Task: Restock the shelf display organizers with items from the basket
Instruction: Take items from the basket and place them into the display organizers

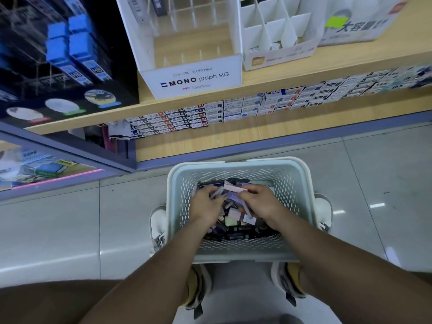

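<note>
Underfoot, glossy grey floor tiles [58, 218]; basket [236, 163] of items [236, 216] before wooden shelf [346, 56].

Your pale tiled floor [70, 218] carries the white basket [238, 162] at lower centre. At the top, the wooden shelf [339, 63] holds the MONO organizer [194, 78], with a divided white organizer [278, 57] just to its right.

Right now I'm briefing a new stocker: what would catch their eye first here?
The left hand and right hand grip small packs inside the white perforated basket on the floor, centre frame. Above it on the wooden shelf, the white MONO graph MG organizer stands with empty slots.
</note>
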